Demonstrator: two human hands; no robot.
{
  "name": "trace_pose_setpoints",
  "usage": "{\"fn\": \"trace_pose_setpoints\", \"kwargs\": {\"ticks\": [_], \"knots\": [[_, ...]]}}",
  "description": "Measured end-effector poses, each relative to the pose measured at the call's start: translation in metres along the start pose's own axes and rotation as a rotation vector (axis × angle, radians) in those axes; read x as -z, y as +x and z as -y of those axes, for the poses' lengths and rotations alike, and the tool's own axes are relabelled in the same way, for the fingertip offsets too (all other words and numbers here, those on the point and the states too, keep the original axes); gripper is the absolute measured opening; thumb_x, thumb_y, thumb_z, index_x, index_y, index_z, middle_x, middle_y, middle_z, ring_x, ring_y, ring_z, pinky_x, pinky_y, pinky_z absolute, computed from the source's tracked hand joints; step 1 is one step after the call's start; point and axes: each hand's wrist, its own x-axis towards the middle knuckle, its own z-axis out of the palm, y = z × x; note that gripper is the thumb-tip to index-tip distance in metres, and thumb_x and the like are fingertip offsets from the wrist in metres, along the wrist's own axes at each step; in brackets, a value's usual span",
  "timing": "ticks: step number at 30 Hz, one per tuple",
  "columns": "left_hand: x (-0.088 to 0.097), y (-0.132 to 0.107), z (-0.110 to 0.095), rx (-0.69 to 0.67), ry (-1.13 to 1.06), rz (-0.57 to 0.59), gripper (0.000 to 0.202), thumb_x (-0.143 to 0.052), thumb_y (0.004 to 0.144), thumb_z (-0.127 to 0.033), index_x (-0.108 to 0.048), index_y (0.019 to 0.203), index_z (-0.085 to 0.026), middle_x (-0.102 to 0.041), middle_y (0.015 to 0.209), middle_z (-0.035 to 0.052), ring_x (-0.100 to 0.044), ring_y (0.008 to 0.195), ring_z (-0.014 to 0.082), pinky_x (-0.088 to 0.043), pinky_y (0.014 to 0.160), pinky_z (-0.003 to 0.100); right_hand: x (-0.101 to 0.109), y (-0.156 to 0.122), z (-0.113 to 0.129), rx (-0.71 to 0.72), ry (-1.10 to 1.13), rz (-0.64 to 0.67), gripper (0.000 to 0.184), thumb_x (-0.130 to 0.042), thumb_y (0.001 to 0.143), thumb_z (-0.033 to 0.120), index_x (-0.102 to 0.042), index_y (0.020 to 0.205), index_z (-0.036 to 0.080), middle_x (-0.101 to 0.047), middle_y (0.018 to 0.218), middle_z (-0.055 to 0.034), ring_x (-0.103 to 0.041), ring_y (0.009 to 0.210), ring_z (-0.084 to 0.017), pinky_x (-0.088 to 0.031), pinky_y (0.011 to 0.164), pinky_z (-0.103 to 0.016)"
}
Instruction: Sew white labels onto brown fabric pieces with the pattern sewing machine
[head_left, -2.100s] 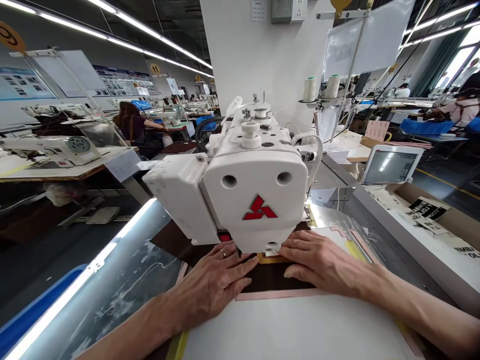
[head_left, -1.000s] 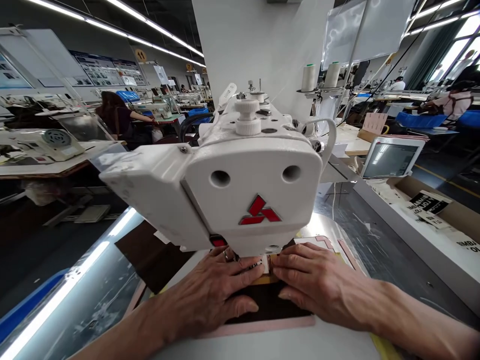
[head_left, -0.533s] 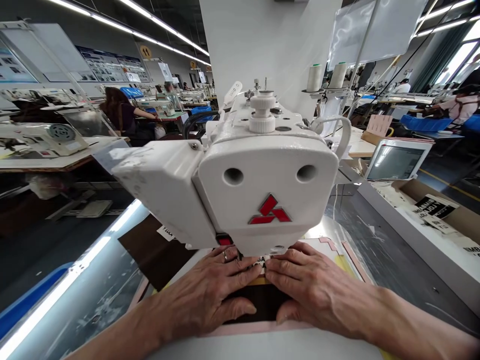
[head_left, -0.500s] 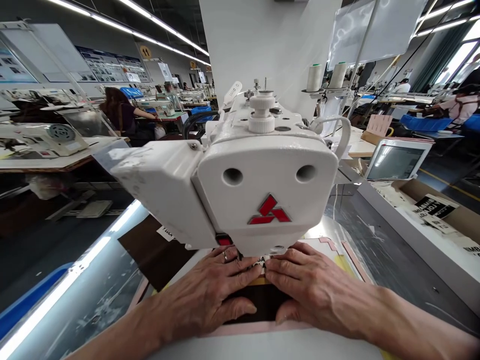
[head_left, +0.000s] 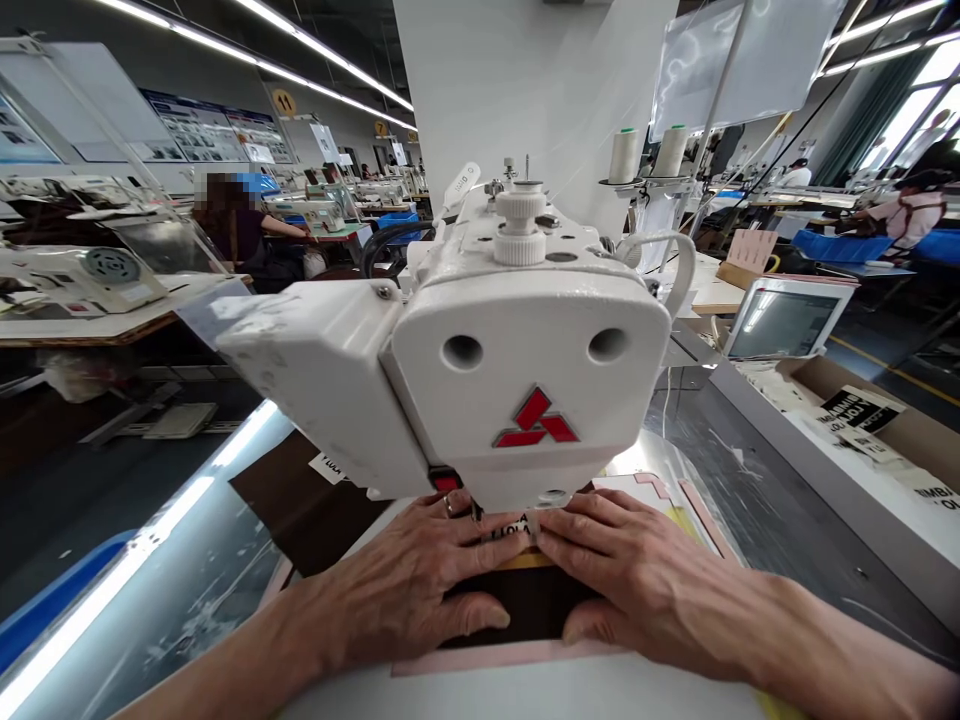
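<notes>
My left hand [head_left: 420,570] and my right hand [head_left: 626,560] lie flat beneath the white sewing machine head [head_left: 457,415], fingers stretched out and thumbs pointing inward. Between their fingertips shows a small pale label [head_left: 516,527] with black lettering, partly covered by the left fingers. Under both palms is dark brown fabric [head_left: 536,605], set in a white template [head_left: 480,695] with pinkish edging. A yellow strip runs just below the label. The machine head hides the far fingertips and the needle area. Neither hand grasps anything.
Another dark brown piece [head_left: 289,510] with a label lies left of the machine. At right stands a long white box [head_left: 832,480] of printed labels, with a small screen [head_left: 784,320] behind it. Thread cones [head_left: 625,157] stand farther back. Other people sit at machines in the background.
My fingertips have drawn slightly apart at the label, and more of its lettering shows. Both hands stay flat on the fabric. The whole view has shifted a little.
</notes>
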Motion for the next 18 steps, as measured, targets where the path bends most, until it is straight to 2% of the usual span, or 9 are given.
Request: {"fn": "trace_pose_setpoints", "kwargs": {"ticks": [3,7,10,12,18], "knots": [[0.0,-0.001,0.001,0.016,0.018,0.004,0.07,-0.066,0.104,-0.05,-0.031,0.165,-0.047,-0.041,0.166,-0.006,-0.058,0.138,0.0341,-0.045,0.112,0.045,0.015,-0.02,0.002,0.004,-0.034,-0.097,0.051,-0.054,0.109,0.05,-0.063,0.146,0.015,-0.064,0.149,-0.0131,-0.068,0.127,-0.028,-0.057,0.106,-0.043],[0.001,0.0,0.003,0.006,-0.018,-0.007,0.07,-0.065,0.104,-0.053,-0.029,0.164,-0.049,-0.045,0.164,-0.0066,-0.062,0.133,0.0304,-0.046,0.108,0.039,0.025,-0.052,-0.003,-0.01,-0.08,-0.136,0.046,-0.058,0.107,0.048,-0.067,0.142,0.019,-0.071,0.14,-0.0118,-0.073,0.12,-0.029,-0.061,0.103,-0.042],[0.002,0.001,0.005,-0.01,-0.021,-0.016,0.07,-0.065,0.104,-0.055,-0.029,0.164,-0.05,-0.047,0.163,-0.0076,-0.064,0.128,0.0285,-0.048,0.104,0.037,0.019,-0.069,-0.014,-0.092,-0.103,-0.163,0.044,-0.056,0.109,0.044,-0.065,0.145,0.02,-0.072,0.138,-0.0123,-0.073,0.119,-0.029,-0.063,0.101,-0.043],[0.002,0.001,0.006,-0.019,-0.014,-0.006,0.068,-0.062,0.106,-0.056,-0.027,0.164,-0.05,-0.045,0.165,-0.0074,-0.062,0.132,0.0291,-0.048,0.103,0.037,0.013,-0.074,-0.019,-0.117,-0.111,-0.177,0.04,-0.056,0.109,0.041,-0.066,0.142,0.02,-0.073,0.136,-0.0124,-0.073,0.118,-0.029,-0.063,0.1,-0.043],[0.005,0.003,0.007,0.004,-0.012,0.065,0.065,-0.056,0.107,-0.061,-0.028,0.164,-0.048,-0.04,0.167,-0.0055,-0.053,0.144,0.0329,-0.043,0.111,0.041,0.006,-0.073,-0.023,-0.142,-0.033,-0.12,0.037,-0.056,0.109,0.04,-0.066,0.138,0.019,-0.073,0.132,-0.0122,-0.071,0.119,-0.03,-0.059,0.103,-0.048]]}}
